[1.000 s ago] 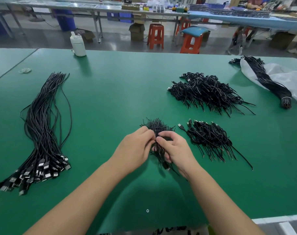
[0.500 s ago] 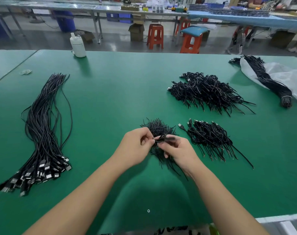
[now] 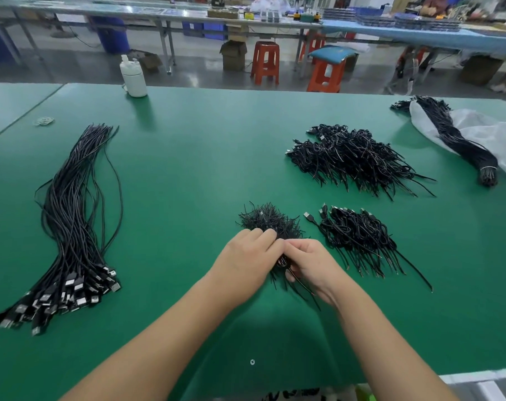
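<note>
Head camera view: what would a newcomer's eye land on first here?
At the middle of the green table, the left hand and right hand pinch a thin black cable over a tuft of short wires. A long bundle of cables lies at the left, plugs toward the near edge. To the right sit a near heap and a larger far heap of short black cables.

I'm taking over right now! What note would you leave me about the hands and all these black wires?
Left hand: pinches a black wire.
Right hand: grips the same wire.
Both sit at the small wire pile on the green table.
Likely done: near heap and far heap of short cables, to the right.
Likely left: the long cables at the far left.
</note>
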`<state>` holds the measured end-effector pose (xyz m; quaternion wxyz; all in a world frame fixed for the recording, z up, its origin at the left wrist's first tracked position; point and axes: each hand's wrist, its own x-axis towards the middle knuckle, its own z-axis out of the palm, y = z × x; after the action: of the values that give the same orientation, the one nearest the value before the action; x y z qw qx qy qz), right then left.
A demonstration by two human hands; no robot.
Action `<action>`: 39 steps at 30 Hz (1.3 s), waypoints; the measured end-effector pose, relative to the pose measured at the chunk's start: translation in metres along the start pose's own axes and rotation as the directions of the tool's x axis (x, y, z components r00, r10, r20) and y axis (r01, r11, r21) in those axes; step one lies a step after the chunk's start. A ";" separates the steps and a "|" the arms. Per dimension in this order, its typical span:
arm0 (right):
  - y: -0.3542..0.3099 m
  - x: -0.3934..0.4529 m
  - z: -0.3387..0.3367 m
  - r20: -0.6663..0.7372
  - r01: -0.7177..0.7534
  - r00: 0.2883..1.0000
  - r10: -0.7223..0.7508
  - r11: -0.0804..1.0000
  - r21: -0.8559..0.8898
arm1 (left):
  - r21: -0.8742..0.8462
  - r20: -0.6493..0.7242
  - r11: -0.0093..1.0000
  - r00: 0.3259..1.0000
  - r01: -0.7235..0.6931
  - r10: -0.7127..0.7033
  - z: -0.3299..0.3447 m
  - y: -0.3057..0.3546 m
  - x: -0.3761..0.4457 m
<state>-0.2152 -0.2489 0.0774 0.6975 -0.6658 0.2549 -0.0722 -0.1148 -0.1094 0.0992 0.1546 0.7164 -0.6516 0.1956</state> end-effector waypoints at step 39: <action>0.089 0.031 -0.047 -0.534 -0.023 0.755 -0.381 0.798 -0.603 | 0.049 0.117 0.725 0.717 0.687 -0.687 0.079 -0.091 -0.085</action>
<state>-0.2312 -0.2948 -0.0153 0.3248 -0.8023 0.4146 -0.2809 -0.0244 -0.0635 -0.0081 0.1739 0.9180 -0.3476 0.0790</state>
